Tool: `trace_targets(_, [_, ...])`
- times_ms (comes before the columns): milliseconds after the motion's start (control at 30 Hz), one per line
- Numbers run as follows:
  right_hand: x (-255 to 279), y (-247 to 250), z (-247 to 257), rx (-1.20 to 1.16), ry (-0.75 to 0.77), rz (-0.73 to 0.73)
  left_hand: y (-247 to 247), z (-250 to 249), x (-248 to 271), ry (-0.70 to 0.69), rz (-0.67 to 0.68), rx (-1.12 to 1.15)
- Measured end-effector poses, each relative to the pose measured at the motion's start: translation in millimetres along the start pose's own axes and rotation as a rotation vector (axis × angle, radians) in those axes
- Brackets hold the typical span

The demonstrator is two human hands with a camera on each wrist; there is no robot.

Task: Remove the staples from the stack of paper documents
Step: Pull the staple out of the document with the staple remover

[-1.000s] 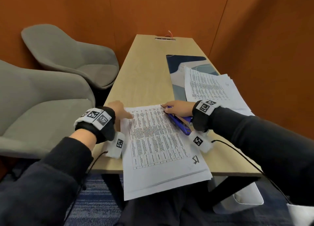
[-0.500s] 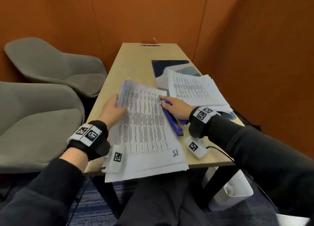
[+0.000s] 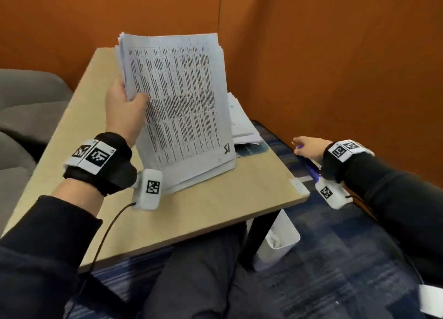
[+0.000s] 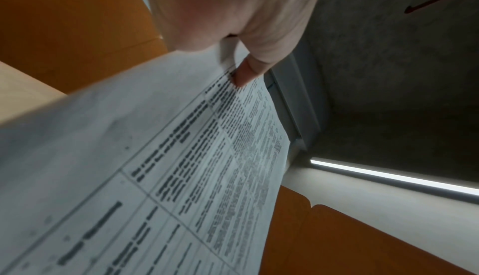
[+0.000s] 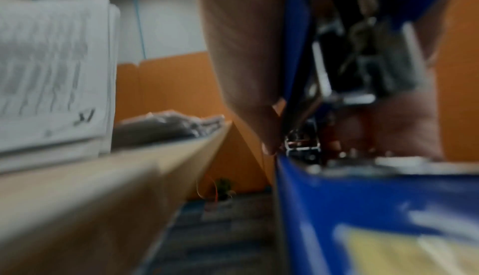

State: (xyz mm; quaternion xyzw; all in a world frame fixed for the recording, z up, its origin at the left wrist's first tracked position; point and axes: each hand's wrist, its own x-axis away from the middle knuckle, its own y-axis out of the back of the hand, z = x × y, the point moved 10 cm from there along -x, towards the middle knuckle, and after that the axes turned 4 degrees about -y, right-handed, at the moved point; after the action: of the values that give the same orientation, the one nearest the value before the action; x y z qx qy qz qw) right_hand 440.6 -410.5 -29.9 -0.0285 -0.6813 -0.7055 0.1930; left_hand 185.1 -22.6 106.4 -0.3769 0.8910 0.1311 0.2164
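I hold the stapled document (image 3: 177,107) up off the surface (image 3: 215,206) with my left hand (image 3: 124,112), its bottom edge resting near the surface and the printed page tilted toward my face. My thumb (image 4: 245,74) presses on the front sheet at the left margin while the rest of my fingers, hidden behind the sheets, support the back; that pinch keeps all the sheets together so I can look the pages over. I cannot make out a staple anywhere on the page, so I cannot say whether one is left in this set.

My right hand (image 3: 309,147) is out past the right edge of the surface, over the carpet, curled around the blue staple tool (image 5: 362,207). The right wrist view shows its metal mouth between my thumb and fingers, though blurred. I judge I keep the tool in hand, off to the side, so it stays clear of the paper while I check it.

Behind the raised document, a second pile of papers (image 3: 242,124) lies flat on the surface, apparently the rest of the stack.
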Motion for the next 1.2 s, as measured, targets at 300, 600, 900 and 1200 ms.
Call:
trace_targets(300, [10,-120,-81,0.330,-0.137,0.411,-60,11,-17,0.039,0.060,0.046])
trace_targets(600, [-3,-130,-97,0.150,-0.185,0.332,-87,15,-19,0.021,0.068,0.070])
trace_targets(900, [47,51,50,-0.566,0.378,-0.127,-71,4,-34,-0.051,-0.053,-0.088])
trace_targets(1200, [79,-34,161,0.117,0.612,0.124,-55,-33,-38,-0.231,-0.056,-0.104])
